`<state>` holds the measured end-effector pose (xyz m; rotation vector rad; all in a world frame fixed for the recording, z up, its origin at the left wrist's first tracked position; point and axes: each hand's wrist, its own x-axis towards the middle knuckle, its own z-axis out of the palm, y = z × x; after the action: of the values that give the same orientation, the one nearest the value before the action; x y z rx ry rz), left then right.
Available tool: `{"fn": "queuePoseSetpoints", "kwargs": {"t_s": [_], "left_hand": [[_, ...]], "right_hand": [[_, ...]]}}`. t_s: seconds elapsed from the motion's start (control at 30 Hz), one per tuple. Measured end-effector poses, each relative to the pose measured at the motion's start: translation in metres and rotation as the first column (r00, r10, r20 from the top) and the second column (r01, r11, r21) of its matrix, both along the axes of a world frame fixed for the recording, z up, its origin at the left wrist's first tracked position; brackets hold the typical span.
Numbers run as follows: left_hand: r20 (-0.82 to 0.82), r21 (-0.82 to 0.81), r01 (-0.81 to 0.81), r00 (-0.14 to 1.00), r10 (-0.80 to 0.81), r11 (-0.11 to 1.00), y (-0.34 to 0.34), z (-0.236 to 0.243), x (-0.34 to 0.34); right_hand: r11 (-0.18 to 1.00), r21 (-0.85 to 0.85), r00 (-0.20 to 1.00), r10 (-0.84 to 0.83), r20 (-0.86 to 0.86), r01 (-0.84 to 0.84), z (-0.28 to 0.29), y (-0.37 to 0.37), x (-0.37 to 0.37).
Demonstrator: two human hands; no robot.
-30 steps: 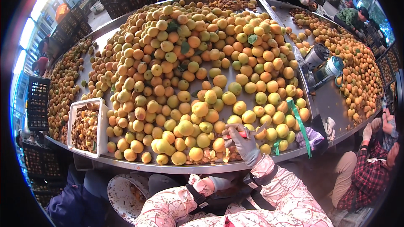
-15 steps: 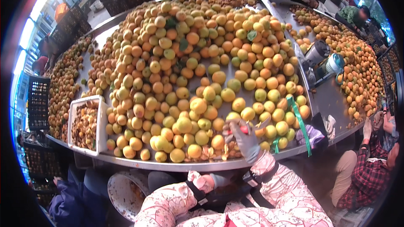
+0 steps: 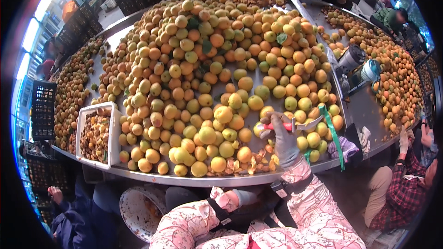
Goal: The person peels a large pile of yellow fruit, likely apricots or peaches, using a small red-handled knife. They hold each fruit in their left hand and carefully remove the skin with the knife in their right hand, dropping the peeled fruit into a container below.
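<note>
My right hand (image 3: 285, 145), in a grey glove, is closed around the red handle of a knife (image 3: 292, 126). Its curved blade points right, over the fruit. The fingers are close to a yellow fruit (image 3: 258, 130); whether they touch it I cannot tell. Round yellow-orange fruit (image 3: 206, 134) is heaped across the metal table in front of me. Loose orange peelings (image 3: 253, 162) lie at the near edge, left of that hand. Low beside the table's front edge is my left hand (image 3: 247, 197), also gloved, with its fingers hidden.
A white bin (image 3: 113, 136) of scraps stands on the table (image 3: 221, 182) at left. At right are a green ribbon (image 3: 333, 138), a striped cloth (image 3: 342, 150) and a lidded jug (image 3: 369, 71). A dirty white bucket (image 3: 131, 219) sits below. Co-workers are on both sides.
My right hand has risen away from the near edge and slightly right, bringing the knife into plainer sight. More peelings show where it was. At lower left a co-worker's hand has come up.
</note>
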<state>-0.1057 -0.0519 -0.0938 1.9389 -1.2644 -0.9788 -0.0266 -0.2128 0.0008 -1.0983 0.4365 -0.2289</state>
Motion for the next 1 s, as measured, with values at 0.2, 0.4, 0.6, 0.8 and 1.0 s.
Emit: {"fn": "queuePoseSetpoints", "kwargs": {"t_s": [0.2,0.4,0.6,0.8,1.0], "left_hand": [[0.088,0.110,0.116,0.988,-0.126,0.987,0.006,0.004,0.006],[0.096,0.074,0.116,0.988,-0.123,0.990,0.008,-0.004,0.003],[0.078,0.022,0.119,0.990,-0.121,0.993,0.011,-0.010,0.000],[0.066,0.174,0.180,0.979,-0.194,0.968,0.003,0.007,0.008],[0.091,0.103,0.132,0.986,-0.141,0.986,0.006,0.008,0.005]], "right_hand": [[1.000,-0.009,1.000,0.024,-0.007,-0.024,-0.003,0.006,0.006],[0.999,0.023,0.999,0.025,-0.022,-0.025,-0.005,0.006,0.004],[0.998,0.029,0.999,0.048,-0.014,-0.047,-0.005,0.007,0.002],[0.998,0.012,0.998,0.057,0.001,-0.057,-0.007,0.005,-0.001],[0.996,0.013,0.996,0.085,-0.010,-0.085,-0.013,0.005,-0.001]]}}
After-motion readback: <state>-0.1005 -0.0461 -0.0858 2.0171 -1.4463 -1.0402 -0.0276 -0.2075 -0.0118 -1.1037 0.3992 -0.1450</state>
